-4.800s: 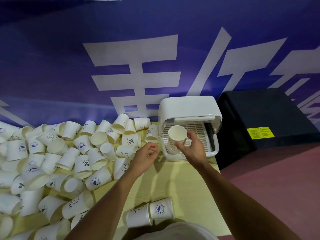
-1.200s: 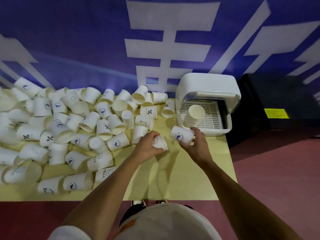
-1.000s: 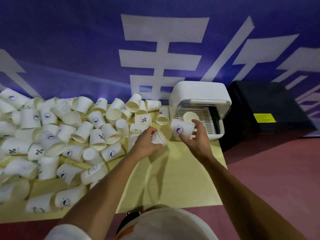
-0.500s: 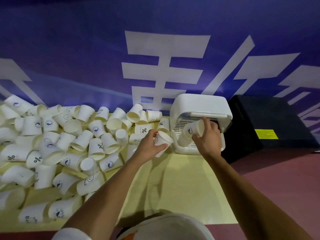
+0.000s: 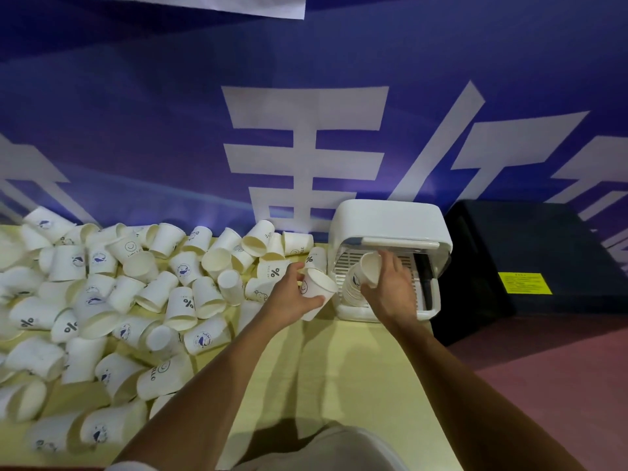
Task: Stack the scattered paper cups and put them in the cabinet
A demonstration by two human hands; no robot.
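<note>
Arms stretched forward, left hand (image 5: 291, 298) grips a single cup (image 5: 318, 289), right hand (image 5: 390, 291) a stacked cup (image 5: 369, 272).

Layout, seen from the head. The table (image 5: 339, 368) carries the scattered cups (image 5: 136, 294) across its left half and the cabinet (image 5: 387, 226) at its far right corner, with a banner (image 5: 306, 130) behind both. A stack of cups (image 5: 353, 287) leans inside the cabinet's opening, gripped by the right hand (image 5: 390, 290). The left hand (image 5: 292, 294) holds a single cup (image 5: 317, 288) just left of the cabinet. A box (image 5: 530, 260) stands right of the table.

Dim, soft shadows, wide-angle edge warp
</note>
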